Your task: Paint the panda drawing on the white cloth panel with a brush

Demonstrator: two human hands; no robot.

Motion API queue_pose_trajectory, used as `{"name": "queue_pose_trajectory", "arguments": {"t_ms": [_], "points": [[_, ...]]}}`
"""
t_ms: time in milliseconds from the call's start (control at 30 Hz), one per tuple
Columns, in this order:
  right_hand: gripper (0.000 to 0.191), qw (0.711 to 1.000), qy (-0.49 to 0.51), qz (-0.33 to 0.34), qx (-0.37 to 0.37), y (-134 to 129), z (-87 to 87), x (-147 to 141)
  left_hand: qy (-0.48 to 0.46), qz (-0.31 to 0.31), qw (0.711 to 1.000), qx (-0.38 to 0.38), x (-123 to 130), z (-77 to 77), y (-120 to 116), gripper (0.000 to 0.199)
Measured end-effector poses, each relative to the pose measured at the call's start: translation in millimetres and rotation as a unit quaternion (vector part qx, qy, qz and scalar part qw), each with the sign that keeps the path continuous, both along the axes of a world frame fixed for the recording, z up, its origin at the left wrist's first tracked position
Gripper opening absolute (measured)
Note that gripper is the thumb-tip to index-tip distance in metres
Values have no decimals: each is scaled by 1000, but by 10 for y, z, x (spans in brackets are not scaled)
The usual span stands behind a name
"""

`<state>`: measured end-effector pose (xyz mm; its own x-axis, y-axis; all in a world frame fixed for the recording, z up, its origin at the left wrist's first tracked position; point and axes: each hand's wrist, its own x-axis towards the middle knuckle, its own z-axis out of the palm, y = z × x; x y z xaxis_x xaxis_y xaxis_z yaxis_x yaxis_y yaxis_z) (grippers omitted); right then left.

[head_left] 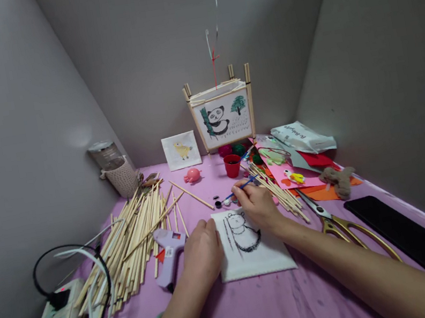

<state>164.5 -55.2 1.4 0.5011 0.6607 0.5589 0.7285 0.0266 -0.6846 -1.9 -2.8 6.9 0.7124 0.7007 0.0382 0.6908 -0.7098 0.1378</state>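
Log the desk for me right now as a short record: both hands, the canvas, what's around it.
Left hand: at left edge of white canvas
Right hand: holding blue paintbrush, tip near black paint pot
Drawing: black panda-like outline
Left side: lilac glue gun, wooden sticks
Right side: gold-handled scissors
Behind: red cup
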Motion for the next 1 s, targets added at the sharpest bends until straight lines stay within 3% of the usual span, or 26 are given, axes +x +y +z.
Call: {"name": "queue_pose_trajectory", "arguments": {"t_ms": [200,333,467,667,800,1000], "points": [[24,995,-78,-25,-64,177,-18,-53,-8,-7,1000,0,0,-14,20,21],[23,1000,13,-16,-18,99,45,-19,-6,-7,1000,0,-1,-4,17,20],[24,991,127,10,26,-166,83,-4,-5,-5,1000,2,-1,6,10,20],[31,973,223,11,62,-503,-105,-73,-8,-8,1000,7,1,-32,25,19],[32,971,235,16,46,-513,-227,-102,-14,-5,1000,9,1,-51,37,20],[30,980,199,25,4,-505,-232,-120,-10,-5,1000,3,1,-31,23,20]]}}
